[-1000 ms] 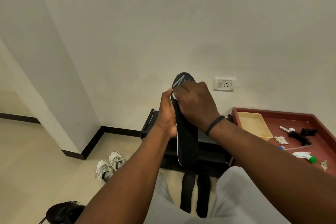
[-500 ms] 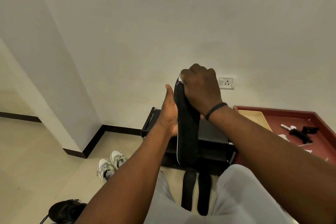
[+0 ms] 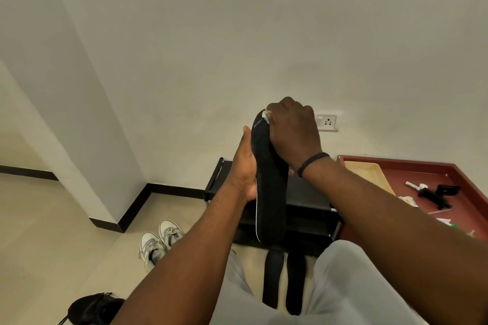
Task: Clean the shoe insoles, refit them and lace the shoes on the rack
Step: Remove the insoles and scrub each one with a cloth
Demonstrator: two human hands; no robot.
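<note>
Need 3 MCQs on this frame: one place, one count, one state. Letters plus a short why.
1. Where is the pair of white lace-up sneakers?
A. on the floor left of the black shoe rack
B. in the red tray
C. on the rack's top shelf

2. How many black insoles lie flat on the floor between the knees?
A. none
B. two
C. four

3. What is the right hand doing?
A. hanging idle
B. pressing a whitish cloth wad to the held black insole
C. tying a lace

Key: 1 A, sneakers sit on tile beside the rack. 2 B, floor insoles show side by side. 3 B, cloth peeks out at the insole's top; the left hand backs it.
</note>
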